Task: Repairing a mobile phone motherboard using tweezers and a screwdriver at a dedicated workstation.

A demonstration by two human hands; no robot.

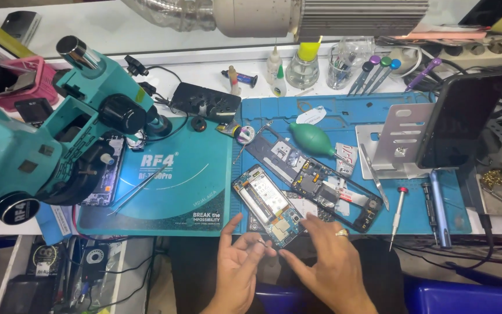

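Observation:
An opened phone [268,204] with its boards and battery exposed lies tilted on the blue work mat [419,209]. My left hand [238,264] is at its near end, fingertips pinched close together just below the phone's bottom edge. Whether something tiny sits between the fingers I cannot tell. My right hand [327,261], with a ring on one finger, rests fingers spread against the phone's lower right corner. Just right of the phone lies a black phone frame [344,195] with parts in it.
A teal microscope [47,139] fills the left, above a teal mat [187,180] with tweezers [137,189]. A green air blower [312,139], a red-tipped screwdriver [397,215], a blue tool [438,209], a stand holding a dark phone [460,119], and bottles at the back.

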